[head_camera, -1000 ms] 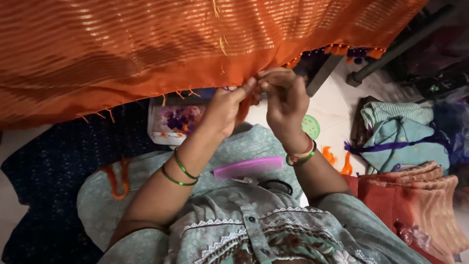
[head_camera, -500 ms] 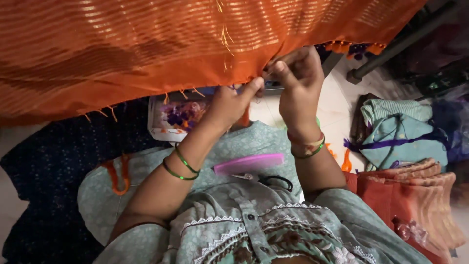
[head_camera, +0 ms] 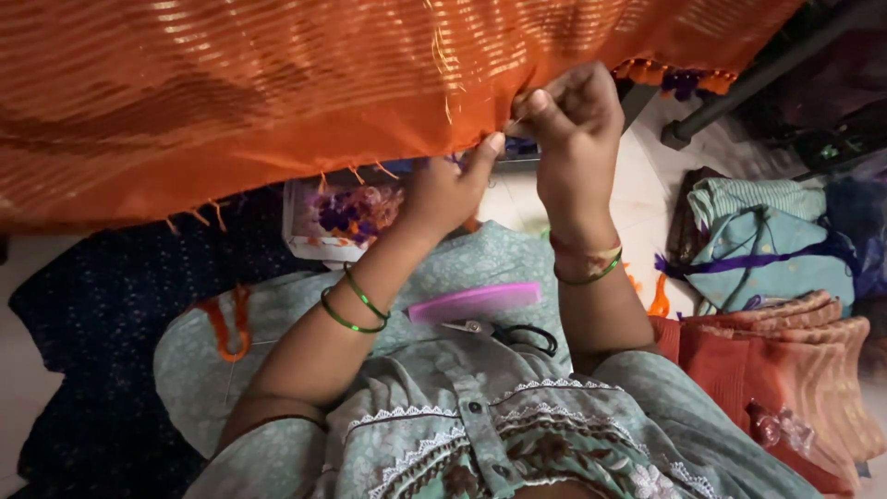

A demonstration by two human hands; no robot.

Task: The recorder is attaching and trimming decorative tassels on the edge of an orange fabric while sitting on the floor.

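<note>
Orange cloth edge worked by two hands, seen from above.

Orange striped cloth [head_camera: 277, 102] is hung across the top, fringe threads along its lower edge; a small box of purple and orange threads [head_camera: 337, 222] is seen under it; the cloth's edge is pinched by the left hand [head_camera: 448, 189], fingers closed on it; just beside, the right hand [head_camera: 568, 115] is closed on the same edge, thread too fine to tell; pink comb [head_camera: 476, 302] and black-handled scissors [head_camera: 508, 333] lie on the lap; folded clothes [head_camera: 767, 249] at right.

a pink comb [head_camera: 475, 302] lies beside black-handled scissors [head_camera: 517, 334], folded cloths [head_camera: 785, 351] stacked nearby.
</note>
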